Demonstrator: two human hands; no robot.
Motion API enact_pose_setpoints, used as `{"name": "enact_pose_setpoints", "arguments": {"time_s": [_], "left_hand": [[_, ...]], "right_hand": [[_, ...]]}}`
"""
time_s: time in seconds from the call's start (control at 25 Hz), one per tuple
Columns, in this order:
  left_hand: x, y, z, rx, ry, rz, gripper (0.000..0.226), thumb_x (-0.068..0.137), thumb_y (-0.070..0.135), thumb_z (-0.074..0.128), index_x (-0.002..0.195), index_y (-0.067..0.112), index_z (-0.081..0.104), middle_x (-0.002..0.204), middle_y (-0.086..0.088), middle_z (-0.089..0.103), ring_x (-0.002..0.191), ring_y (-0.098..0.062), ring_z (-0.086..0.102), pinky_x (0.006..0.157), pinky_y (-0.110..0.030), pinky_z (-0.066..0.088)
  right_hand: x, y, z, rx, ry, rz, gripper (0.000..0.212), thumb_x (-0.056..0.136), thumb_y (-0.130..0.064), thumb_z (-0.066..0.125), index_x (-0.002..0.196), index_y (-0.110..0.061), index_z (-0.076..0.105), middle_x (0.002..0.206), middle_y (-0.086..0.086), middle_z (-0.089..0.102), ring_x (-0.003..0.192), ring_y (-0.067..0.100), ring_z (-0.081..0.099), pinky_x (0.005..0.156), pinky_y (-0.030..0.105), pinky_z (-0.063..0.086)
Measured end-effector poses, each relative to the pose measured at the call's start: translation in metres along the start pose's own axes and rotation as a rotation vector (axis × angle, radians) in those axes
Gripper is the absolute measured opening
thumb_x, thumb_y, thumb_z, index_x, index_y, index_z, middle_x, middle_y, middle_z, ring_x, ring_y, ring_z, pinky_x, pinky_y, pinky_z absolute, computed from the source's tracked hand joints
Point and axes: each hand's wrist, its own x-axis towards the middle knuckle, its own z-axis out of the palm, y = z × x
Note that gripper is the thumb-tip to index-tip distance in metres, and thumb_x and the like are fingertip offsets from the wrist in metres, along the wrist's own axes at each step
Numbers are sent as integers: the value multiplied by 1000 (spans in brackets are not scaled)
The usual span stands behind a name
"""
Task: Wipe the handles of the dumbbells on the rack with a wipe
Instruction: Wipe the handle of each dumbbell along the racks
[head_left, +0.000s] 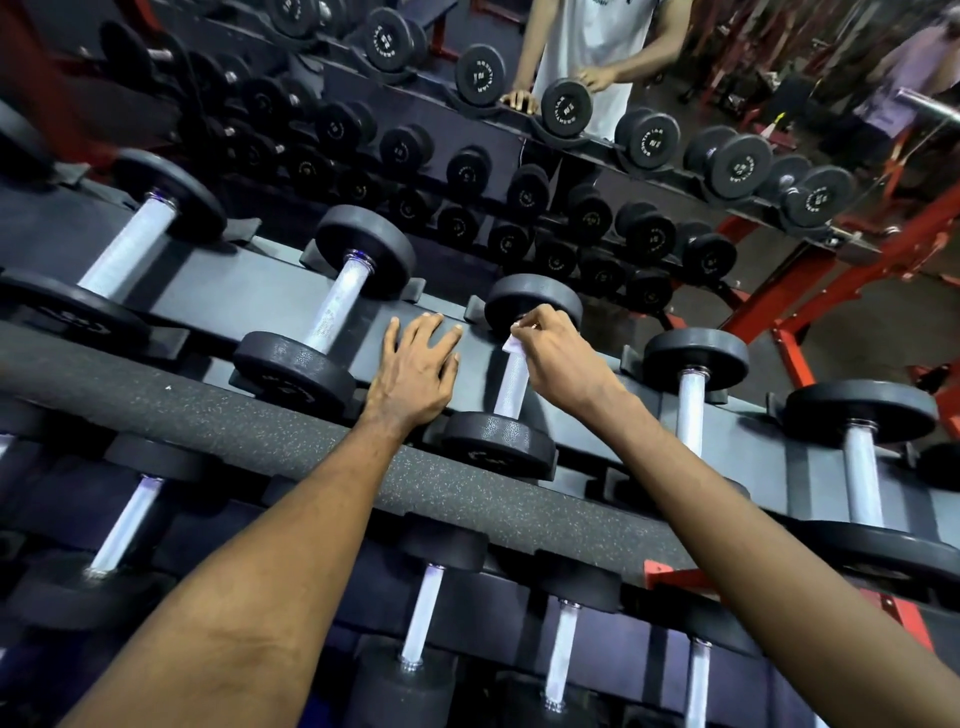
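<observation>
Two hands at centre frame: left hand (415, 364) lies flat, fingers spread, on the dark metal rack (249, 296); right hand (558, 358) pinches a white wipe (511, 342) against a dumbbell's knurled steel handle (510, 387). Speckled rubber padding (208, 415) below; seemingly a mirror (571, 171) above.

The wipe (511, 341) at the right fingertips (525, 326) is white. Just below them the handle (511, 387) is silver with a fine crosshatched knurl; its 2 end weights (498, 449) are black. Under the left fingers (415, 332) the shelf (234, 291) is dark grey. The rail (208, 415) behind them is charcoal, flecked pale.
</observation>
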Motion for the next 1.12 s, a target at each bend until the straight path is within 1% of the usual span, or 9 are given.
{"name": "enact_pose_setpoints", "arguments": {"time_s": [0.12,0.28,0.36,0.44,0.56,0.64,0.8,1.0,1.12], "left_hand": [[-1,2,-1,5,-10,-1,50,106,42,28,153,28,37,157,-11,36,148,-23,29,125,-57,8],[-1,2,-2,14,-10,1,50,107,43,25,153,28,37,157,-11,36,147,-23,29,124,-56,8],[-2,3,-3,21,-13,3,51,107,46,26,153,28,38,156,-11,36,147,-23,29,124,-56,8],[-2,3,-4,31,-9,-1,51,106,49,29,152,28,39,156,-11,36,147,-23,29,124,-56,9],[-1,3,-3,25,-4,-7,50,106,48,33,151,27,41,155,-11,37,146,-23,30,124,-56,10],[-1,4,-4,36,-4,-10,49,105,47,35,150,27,42,154,-11,38,145,-24,31,124,-57,11],[-3,5,-6,47,-19,-15,51,106,47,32,151,26,41,155,-10,38,145,-24,31,123,-57,13],[-2,6,-7,69,-46,-16,54,105,54,31,152,28,39,156,-9,36,146,-24,30,123,-57,14],[-1,7,-7,59,-39,-21,52,105,52,36,151,27,41,156,-9,37,146,-24,30,124,-55,12]], "right_hand": [[-7,1,4,84,24,30,29,94,-5,51,118,-5,68,115,16,54,102,35,54,91,40,46],[-18,-2,0,241,-8,19,25,91,-10,62,112,-6,74,105,9,57,99,26,58,89,17,35],[-23,-3,-2,308,-4,45,24,90,-13,66,112,-10,75,101,0,55,92,18,59,86,13,36],[-27,-3,-2,359,6,68,23,89,-14,68,111,-13,76,96,-7,52,85,12,59,83,14,42],[-33,-4,-2,442,8,98,21,88,-14,68,106,-19,77,95,-8,54,81,7,58,80,12,47],[-37,-6,0,486,13,122,18,85,-16,71,100,-22,78,92,-8,56,79,6,59,78,16,50],[-47,-9,7,609,49,205,14,82,-16,74,92,-25,76,86,-14,60,79,1,58,74,14,44],[-55,-9,19,815,48,388,12,81,-14,73,87,-24,72,87,-11,71,81,3,65,74,14,47],[-60,-4,32,977,25,526,11,82,-15,75,82,-22,67,85,-7,73,78,8,68,76,24,52]]}}
